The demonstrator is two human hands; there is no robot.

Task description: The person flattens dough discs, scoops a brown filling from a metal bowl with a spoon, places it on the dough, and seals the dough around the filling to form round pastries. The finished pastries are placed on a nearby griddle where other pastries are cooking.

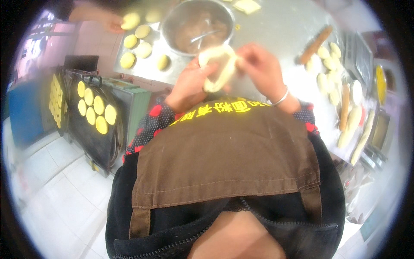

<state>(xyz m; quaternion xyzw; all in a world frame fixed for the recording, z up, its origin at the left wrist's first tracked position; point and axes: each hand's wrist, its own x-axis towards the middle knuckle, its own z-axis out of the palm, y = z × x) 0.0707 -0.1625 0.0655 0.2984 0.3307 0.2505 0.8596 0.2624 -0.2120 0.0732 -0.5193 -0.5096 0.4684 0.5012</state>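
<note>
My left hand (190,77) cups a pale dough wrapper (226,76), with its thumb lying inside the raised rim. The wrapper forms an open hollow with brownish filling visible inside. At the wrapper's right edge, the fingers of my right hand (260,69) pinch the dough; motion blurs them. A white bangle circles my right wrist. Just beyond my hands stands a steel bowl (165,32) of brown filling, with a metal utensil (204,36) resting in it.
Round dough cakes (127,60) lie left of the bowl, where another person's hand (113,24) touches one. More cakes sit on a black griddle (77,129) at left. A rolling pin (317,43), dough pieces (330,63) and dough rolls (351,126) occupy the steel table's (275,19) right side.
</note>
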